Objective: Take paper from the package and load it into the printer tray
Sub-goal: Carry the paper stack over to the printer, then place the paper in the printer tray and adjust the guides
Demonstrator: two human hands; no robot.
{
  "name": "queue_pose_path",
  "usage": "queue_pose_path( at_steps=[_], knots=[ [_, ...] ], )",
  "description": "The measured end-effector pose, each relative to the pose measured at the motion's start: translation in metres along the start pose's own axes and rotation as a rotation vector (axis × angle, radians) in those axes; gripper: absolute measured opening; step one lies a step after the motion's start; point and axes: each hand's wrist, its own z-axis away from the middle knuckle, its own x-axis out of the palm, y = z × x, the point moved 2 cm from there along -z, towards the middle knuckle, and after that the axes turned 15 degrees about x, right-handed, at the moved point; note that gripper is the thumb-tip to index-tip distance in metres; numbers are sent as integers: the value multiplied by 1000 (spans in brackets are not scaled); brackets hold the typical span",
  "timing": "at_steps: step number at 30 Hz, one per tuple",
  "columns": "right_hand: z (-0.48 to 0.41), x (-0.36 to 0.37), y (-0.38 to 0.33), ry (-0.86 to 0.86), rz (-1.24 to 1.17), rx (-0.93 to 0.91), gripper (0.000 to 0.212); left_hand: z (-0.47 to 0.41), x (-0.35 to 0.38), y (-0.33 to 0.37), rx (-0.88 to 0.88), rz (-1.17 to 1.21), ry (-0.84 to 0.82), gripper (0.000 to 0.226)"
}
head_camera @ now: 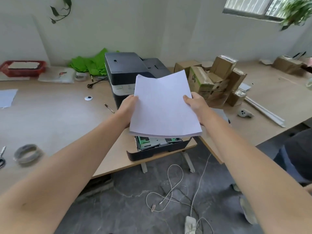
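Observation:
A stack of white paper [163, 105] hangs in the air in front of the dark printer [128, 71]. My left hand [128, 107] grips its left edge and my right hand [195, 103] grips its right edge. The stack sags slightly in the middle and tilts toward me. Below it the printer tray [157, 150] is pulled out over the table's front edge, showing green guides and metal inside. The paper hides most of the tray and the printer's front. The paper package is beside the printer, among brown wrappings [200, 80].
Cardboard boxes [224, 76] crowd the table right of the printer. A pen [109, 108], a tape roll [27, 154], scissors [2, 157], a green cloth [91, 63] and a red basket [22, 67] lie to the left. Cables [172, 191] trail on the floor.

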Motion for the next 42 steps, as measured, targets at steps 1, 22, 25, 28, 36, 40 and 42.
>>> queue_pose_path(
  at_steps=[1,22,25,28,36,40,42],
  knots=[
    [-10,-4,3,-12,13,3,18,-1,6,-6,-12,5,21,23],
    [-207,32,124,-140,307,479,19,-101,23,-192,-383,-127,67,25],
    [-219,38,138,-149,332,531,22,-106,23,-207,-420,-117,63,25],
    [-233,44,147,-151,309,546,18,-111,22,-224,-443,-114,81,23],
    [-268,63,152,-94,168,534,25,-138,22,-245,-446,-116,207,32],
    [-292,71,148,-112,165,525,43,-156,26,-243,-426,-120,334,45],
    [-304,73,148,-112,174,533,44,-163,28,-246,-421,-118,379,43]
  ],
)
